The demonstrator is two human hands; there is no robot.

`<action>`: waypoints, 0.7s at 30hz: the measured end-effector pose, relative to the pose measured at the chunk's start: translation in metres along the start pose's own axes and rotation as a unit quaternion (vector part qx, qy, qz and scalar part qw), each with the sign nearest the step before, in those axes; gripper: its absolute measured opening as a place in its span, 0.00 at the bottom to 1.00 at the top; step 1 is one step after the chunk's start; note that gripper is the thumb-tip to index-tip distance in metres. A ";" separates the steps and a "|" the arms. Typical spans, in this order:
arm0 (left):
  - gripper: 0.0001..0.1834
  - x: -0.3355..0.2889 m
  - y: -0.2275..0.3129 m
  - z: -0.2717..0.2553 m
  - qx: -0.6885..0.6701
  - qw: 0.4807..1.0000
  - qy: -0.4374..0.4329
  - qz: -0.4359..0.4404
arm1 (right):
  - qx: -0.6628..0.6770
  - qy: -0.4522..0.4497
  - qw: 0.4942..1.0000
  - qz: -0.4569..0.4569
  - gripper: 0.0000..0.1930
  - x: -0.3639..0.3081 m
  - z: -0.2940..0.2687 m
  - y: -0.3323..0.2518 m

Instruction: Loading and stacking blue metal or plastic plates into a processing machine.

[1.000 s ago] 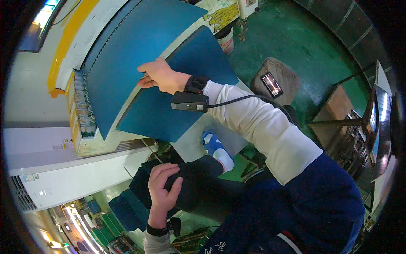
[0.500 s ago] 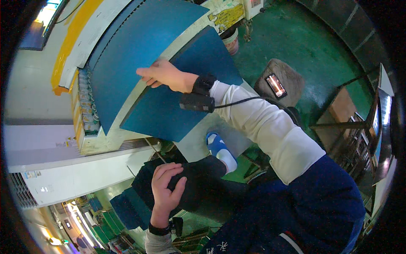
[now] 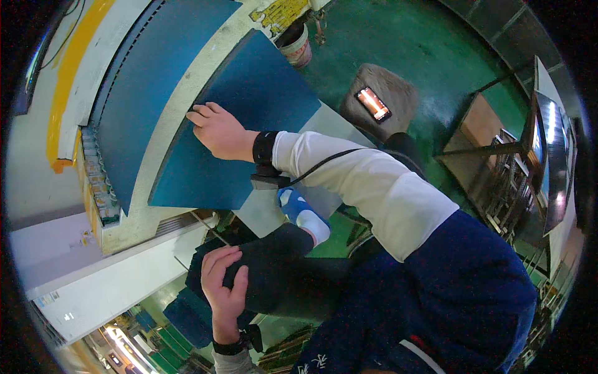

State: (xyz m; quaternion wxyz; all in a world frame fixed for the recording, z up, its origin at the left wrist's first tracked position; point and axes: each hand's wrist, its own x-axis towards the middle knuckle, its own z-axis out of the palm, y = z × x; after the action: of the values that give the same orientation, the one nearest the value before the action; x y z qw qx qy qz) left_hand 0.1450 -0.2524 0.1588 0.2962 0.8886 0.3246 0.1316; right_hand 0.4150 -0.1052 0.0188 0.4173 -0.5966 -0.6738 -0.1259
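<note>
A flat blue sheet (image 3: 274,78) lies at a slant below the pale rim (image 3: 163,118) of a machine. My right hand (image 3: 219,129) is at the sheet's upper edge, beside that rim, with its fingers bent over the edge and its thumb hidden. Another blue sheet (image 3: 146,75), with a row of small dark holes along its far side, lies on the machine beyond the rim. My left hand (image 3: 223,290) stays low on the left by my dark-trousered leg (image 3: 286,280); its fingers are stretched, the thumb stands apart and nothing is in it.
A phone (image 3: 373,103) with a lit screen rests on a grey-brown padded seat (image 3: 352,106) to the right. Beyond the machine's corner stands a bucket (image 3: 298,51). A rack with panels (image 3: 507,156) is at the far right. Dark blue pieces (image 3: 187,318) are piled at lower left.
My right hand has come down from the machine's rim to the nearer sheet's edge, and its fingers have bent. The view has shifted, so the scene sits further left. My left hand keeps its pose.
</note>
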 end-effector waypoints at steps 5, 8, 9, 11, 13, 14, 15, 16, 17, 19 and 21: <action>0.14 0.001 0.000 0.000 0.004 1.000 -0.002 0.002 | 0.004 0.030 1.000 0.008 0.15 0.011 0.007 -0.001; 0.14 0.001 -0.001 0.000 0.003 1.000 -0.002 0.003 | -0.014 0.034 0.999 0.011 0.14 0.013 0.006 -0.003; 0.14 0.001 -0.001 0.000 0.002 1.000 -0.002 0.003 | -0.018 0.039 0.999 0.010 0.14 0.014 0.005 -0.003; 0.14 0.001 0.000 0.000 0.000 1.000 0.000 -0.002 | -0.026 0.048 0.998 0.009 0.13 0.013 0.004 -0.003; 0.14 0.001 0.001 0.001 0.001 1.000 0.001 -0.005 | -0.023 0.038 0.999 0.010 0.13 0.014 0.003 -0.003; 0.14 0.001 0.001 0.001 0.003 1.000 0.001 -0.004 | -0.022 0.032 0.999 0.011 0.12 0.015 0.003 -0.002; 0.14 0.001 0.001 0.001 0.005 1.000 0.002 -0.004 | -0.021 0.029 0.999 0.011 0.12 0.015 0.003 -0.002; 0.14 0.000 0.001 0.000 0.004 1.000 0.001 -0.005 | -0.021 0.026 0.999 0.010 0.12 0.015 0.003 -0.001; 0.14 0.000 0.001 0.000 0.003 1.000 0.000 -0.006 | -0.019 0.022 1.000 0.009 0.11 0.016 0.003 -0.001; 0.14 0.001 0.001 0.000 0.001 1.000 -0.001 -0.005 | -0.044 0.043 0.998 -0.001 0.10 0.017 0.005 0.000; 0.14 0.002 0.001 0.000 0.000 1.000 -0.002 -0.002 | -0.053 0.062 0.997 -0.004 0.09 0.019 0.006 0.002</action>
State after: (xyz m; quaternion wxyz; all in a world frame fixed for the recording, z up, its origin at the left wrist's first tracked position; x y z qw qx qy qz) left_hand 0.1468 -0.2521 0.1592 0.2975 0.8881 0.3259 0.1289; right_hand 0.4157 -0.0869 0.0281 0.4253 -0.6060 -0.6418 -0.1999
